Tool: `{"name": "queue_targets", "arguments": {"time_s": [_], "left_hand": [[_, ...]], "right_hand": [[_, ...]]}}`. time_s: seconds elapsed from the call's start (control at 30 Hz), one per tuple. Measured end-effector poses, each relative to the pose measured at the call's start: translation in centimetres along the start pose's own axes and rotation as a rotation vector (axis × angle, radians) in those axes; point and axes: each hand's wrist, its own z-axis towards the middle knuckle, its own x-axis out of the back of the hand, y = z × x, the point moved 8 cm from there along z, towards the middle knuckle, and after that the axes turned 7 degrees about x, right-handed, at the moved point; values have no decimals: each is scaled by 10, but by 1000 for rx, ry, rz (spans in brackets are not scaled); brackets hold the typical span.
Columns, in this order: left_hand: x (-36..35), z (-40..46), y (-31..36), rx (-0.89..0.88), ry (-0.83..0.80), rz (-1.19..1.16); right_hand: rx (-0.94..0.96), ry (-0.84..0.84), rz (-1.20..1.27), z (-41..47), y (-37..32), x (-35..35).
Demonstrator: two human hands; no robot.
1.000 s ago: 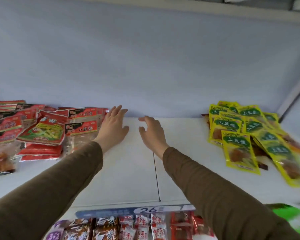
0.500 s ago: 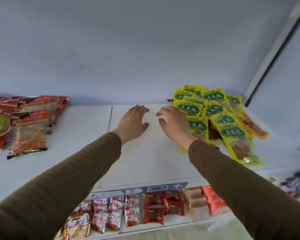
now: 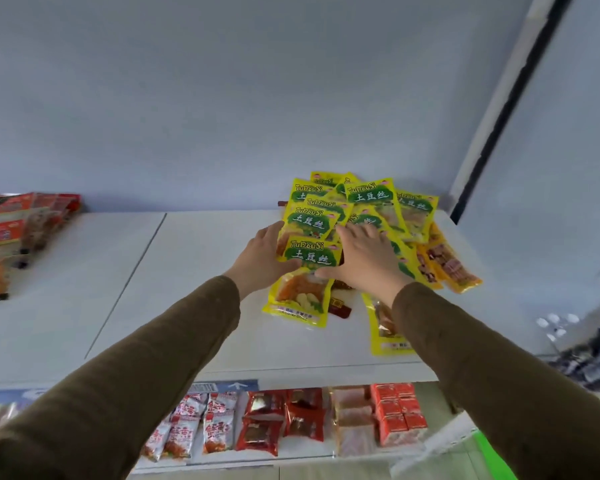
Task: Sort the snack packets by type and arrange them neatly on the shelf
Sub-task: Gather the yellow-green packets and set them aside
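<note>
Head view shelf: wide white flat shelf (image 3: 194, 306) under a pale blue back wall
Yellow pile: glossy yellow plastic snack packets with green labels (image 3: 371, 206), heaped overlapping at the shelf's right end
Red pile: red plastic snack packets (image 3: 18, 220), far left, well apart
Left hand (image 3: 260, 261): fingers spread, thumb pressing the nearest yellow packet (image 3: 303, 282)
Right hand (image 3: 364, 258): open, flat on the pile, thumb touching that packet

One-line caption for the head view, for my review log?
Both hands, left hand and right hand, reach onto a loose pile of yellow snack packets on the white shelf.
</note>
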Motion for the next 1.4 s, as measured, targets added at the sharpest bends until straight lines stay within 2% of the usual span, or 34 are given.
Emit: {"name": "queue_targets", "arguments": {"time_s": [0.1,0.23,0.37,0.5,0.57,0.67,0.8,0.9,1.0,1.17,1.27,1.33,1.4], "left_hand": [[-6,13,2,43,0,-36],[-4,32,1,110,63,-145],[5,57,2,158,75,-259],[15,62,0,255,78,-468],[11,62,0,281,0,-616],[1,56,5,251,-150,-857],[5,55,4,163,-125,-992],[24,54,5,101,-39,-1036],[41,46,14,58,-18,-1169],[38,34,22,116,-4,-1379],[31,30,33,140,4,-1424],[25,27,43,153,10,-1431],[21,25,52,174,10,-1445]], "right_hand": [[-64,-25,-9,11,7,-9],[-113,36,26,29,12,-2],[-74,149,73,50,12,7],[-45,237,216,56,6,7],[-50,300,309,58,6,8],[-44,418,484,62,8,13],[-15,486,757,65,11,15],[-42,407,973,68,19,22],[-21,195,1166,68,10,28],[-60,-55,1507,67,-2,23],[-13,-119,1359,65,-10,26],[-40,-85,1217,65,-10,23],[-46,-9,1210,69,-7,21]]}}
